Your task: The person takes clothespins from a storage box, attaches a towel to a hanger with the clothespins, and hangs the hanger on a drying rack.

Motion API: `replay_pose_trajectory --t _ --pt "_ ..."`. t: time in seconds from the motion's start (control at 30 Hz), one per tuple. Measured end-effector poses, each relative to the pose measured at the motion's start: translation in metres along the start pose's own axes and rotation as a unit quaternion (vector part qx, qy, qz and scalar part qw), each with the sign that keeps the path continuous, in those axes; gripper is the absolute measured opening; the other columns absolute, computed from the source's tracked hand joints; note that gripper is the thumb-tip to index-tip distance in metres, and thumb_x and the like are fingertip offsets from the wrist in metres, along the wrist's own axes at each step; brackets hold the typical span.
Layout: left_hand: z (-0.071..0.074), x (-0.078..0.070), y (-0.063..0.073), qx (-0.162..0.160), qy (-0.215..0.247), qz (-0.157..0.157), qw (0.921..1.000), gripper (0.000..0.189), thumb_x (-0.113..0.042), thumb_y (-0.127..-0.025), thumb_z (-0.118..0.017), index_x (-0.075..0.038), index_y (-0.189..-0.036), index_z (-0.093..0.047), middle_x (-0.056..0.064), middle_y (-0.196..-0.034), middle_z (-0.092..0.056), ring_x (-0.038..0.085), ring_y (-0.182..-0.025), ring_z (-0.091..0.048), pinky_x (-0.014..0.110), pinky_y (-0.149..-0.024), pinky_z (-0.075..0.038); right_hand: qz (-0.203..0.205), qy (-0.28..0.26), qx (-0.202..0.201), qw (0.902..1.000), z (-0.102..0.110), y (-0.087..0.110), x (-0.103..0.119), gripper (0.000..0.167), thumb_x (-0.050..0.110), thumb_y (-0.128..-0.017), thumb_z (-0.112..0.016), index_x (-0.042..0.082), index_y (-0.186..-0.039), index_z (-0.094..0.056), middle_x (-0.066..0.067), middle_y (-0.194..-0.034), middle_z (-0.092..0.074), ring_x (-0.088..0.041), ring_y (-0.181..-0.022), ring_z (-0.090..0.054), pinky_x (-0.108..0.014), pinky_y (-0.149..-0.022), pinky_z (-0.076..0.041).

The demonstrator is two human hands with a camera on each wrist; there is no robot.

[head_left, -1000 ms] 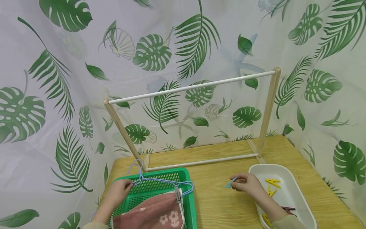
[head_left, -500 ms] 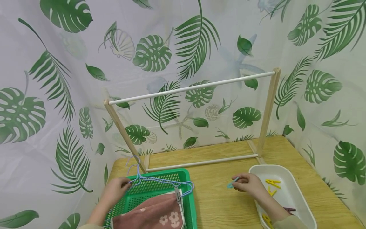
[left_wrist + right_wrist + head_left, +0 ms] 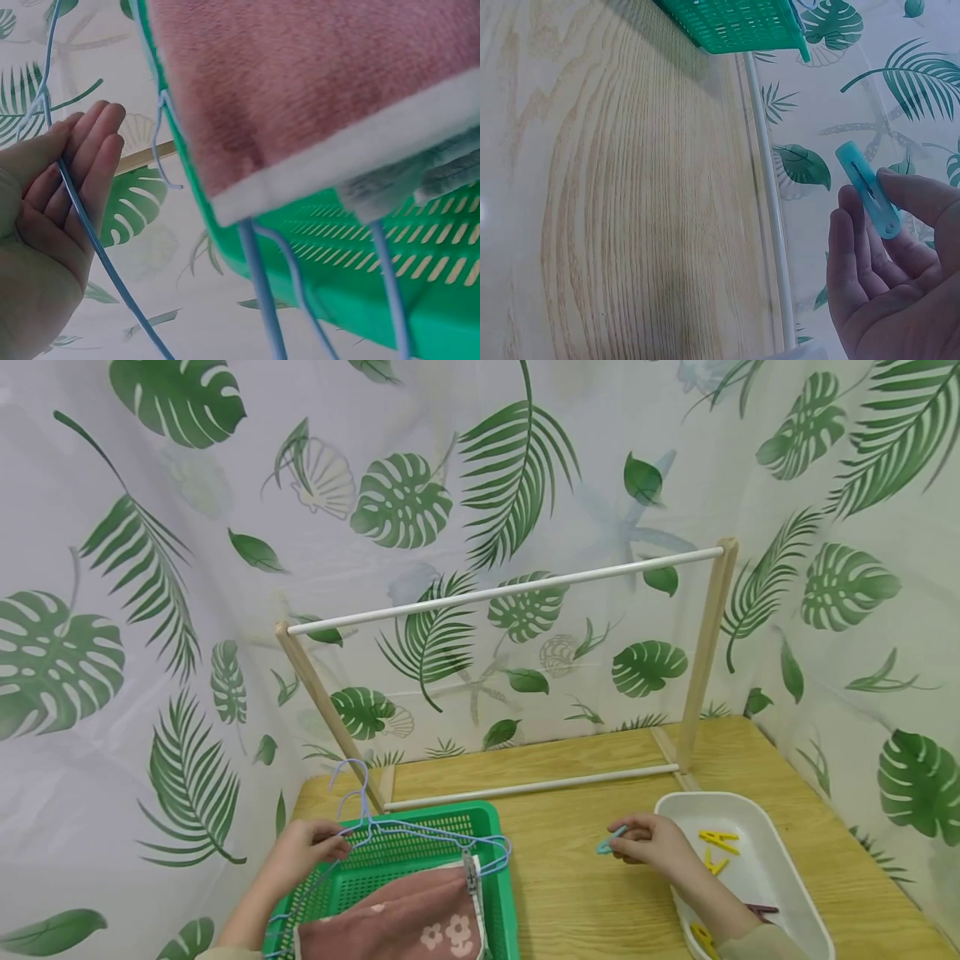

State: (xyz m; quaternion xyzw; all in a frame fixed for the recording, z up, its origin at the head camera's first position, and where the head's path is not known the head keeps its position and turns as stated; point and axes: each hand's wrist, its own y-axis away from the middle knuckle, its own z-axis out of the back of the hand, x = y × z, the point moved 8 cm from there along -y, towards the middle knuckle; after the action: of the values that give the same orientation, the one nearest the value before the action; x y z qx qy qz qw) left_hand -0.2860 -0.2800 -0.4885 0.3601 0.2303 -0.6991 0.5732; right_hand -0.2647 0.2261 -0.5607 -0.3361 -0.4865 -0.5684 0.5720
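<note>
My left hand [image 3: 300, 852] pinches the wire of a light blue clothes hanger [image 3: 408, 828] between thumb and fingers; the left wrist view shows the wire [image 3: 97, 244] crossing the palm. Two hooks [image 3: 352, 777] stand up at the basket's back left. A dusty pink towel [image 3: 397, 914] with white flowers lies in the green basket [image 3: 504, 902], and a grey clip [image 3: 470, 870] sits at its upper right corner by the hanger's end. Over the table, my right hand [image 3: 660, 850] pinches a turquoise clothespin [image 3: 868, 191] by thumb and fingertips.
At right stands a white tray [image 3: 780, 843] holding yellow clothespins [image 3: 718, 841] and a dark red one [image 3: 763, 909]. A wooden drying rack [image 3: 705, 652] with a white top rod [image 3: 517, 587] stands behind, before a leaf-patterned curtain [image 3: 570, 410]. More blue hanger wires show at the basket's left.
My left hand has shifted slightly, and the hanger's hooks have risen and tipped a little to the left. The right hand stays nearly still with the clothespin.
</note>
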Motion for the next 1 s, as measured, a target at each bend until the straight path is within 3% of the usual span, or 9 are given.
replay_pose_trajectory --t 0.13,0.27,0.43,0.63,0.87,1.0 --pt "0.002 -0.009 -0.002 0.026 0.027 -0.017 0.9991 0.021 0.003 -0.104 -0.061 0.016 -0.116 -0.071 0.028 -0.099 -0.078 0.036 -0.091 -0.08 0.034 -0.076 -0.068 -0.009 0.0 -0.006 0.9999 0.003 0.001 0.001 0.03 0.008 -0.1 -0.073 -0.012 -0.121 -0.067 -0.005 -0.091 -0.079 -0.015 -0.084 -0.076 -0.03 -0.076 -0.067" --pt "0.002 -0.014 -0.003 0.046 0.047 -0.032 0.9974 0.023 0.001 -0.105 -0.061 0.018 -0.118 -0.07 0.031 -0.101 -0.077 0.025 -0.089 -0.081 0.029 -0.075 -0.067 -0.019 0.0 -0.011 0.9998 0.007 0.001 0.0 0.028 0.009 -0.101 -0.073 -0.011 -0.119 -0.068 -0.004 -0.091 -0.078 -0.013 -0.083 -0.075 -0.029 -0.075 -0.066" --pt "0.002 -0.016 -0.003 0.054 0.057 -0.034 0.9963 0.023 0.0 -0.106 -0.06 0.019 -0.116 -0.07 0.029 -0.1 -0.078 0.01 -0.084 -0.079 0.032 -0.076 -0.068 -0.02 -0.006 0.0 0.9998 0.008 0.001 -0.001 0.029 0.012 -0.102 -0.072 -0.012 -0.118 -0.068 -0.002 -0.09 -0.078 -0.009 -0.08 -0.074 -0.029 -0.076 -0.066" --pt "0.005 -0.022 -0.001 0.061 0.067 -0.043 0.995 0.025 -0.001 -0.106 -0.059 0.019 -0.118 -0.068 0.029 -0.102 -0.078 0.014 -0.088 -0.08 0.032 -0.078 -0.068 -0.018 -0.013 -0.001 0.9998 0.008 0.002 0.0 0.031 0.013 -0.101 -0.074 -0.012 -0.117 -0.068 -0.004 -0.09 -0.078 -0.011 -0.082 -0.075 -0.028 -0.076 -0.066" --pt "0.009 -0.034 0.0 0.064 0.071 -0.045 0.9944 0.026 -0.003 -0.107 -0.06 0.018 -0.12 -0.068 0.032 -0.106 -0.077 0.003 -0.087 -0.078 0.026 -0.08 -0.067 -0.025 -0.007 -0.014 0.9996 0.011 0.002 -0.003 0.032 0.012 -0.1 -0.075 -0.011 -0.121 -0.067 -0.007 -0.093 -0.078 -0.012 -0.083 -0.075 -0.029 -0.076 -0.067" --pt "0.01 -0.046 0.002 0.059 0.076 -0.055 0.9938 0.026 -0.003 -0.107 -0.06 0.018 -0.12 -0.068 0.031 -0.105 -0.077 0.009 -0.09 -0.08 0.026 -0.082 -0.067 -0.021 -0.005 -0.018 0.9996 0.012 0.001 -0.003 0.032 0.011 -0.1 -0.074 -0.01 -0.123 -0.066 -0.007 -0.094 -0.077 -0.015 -0.086 -0.075 -0.029 -0.076 -0.066"
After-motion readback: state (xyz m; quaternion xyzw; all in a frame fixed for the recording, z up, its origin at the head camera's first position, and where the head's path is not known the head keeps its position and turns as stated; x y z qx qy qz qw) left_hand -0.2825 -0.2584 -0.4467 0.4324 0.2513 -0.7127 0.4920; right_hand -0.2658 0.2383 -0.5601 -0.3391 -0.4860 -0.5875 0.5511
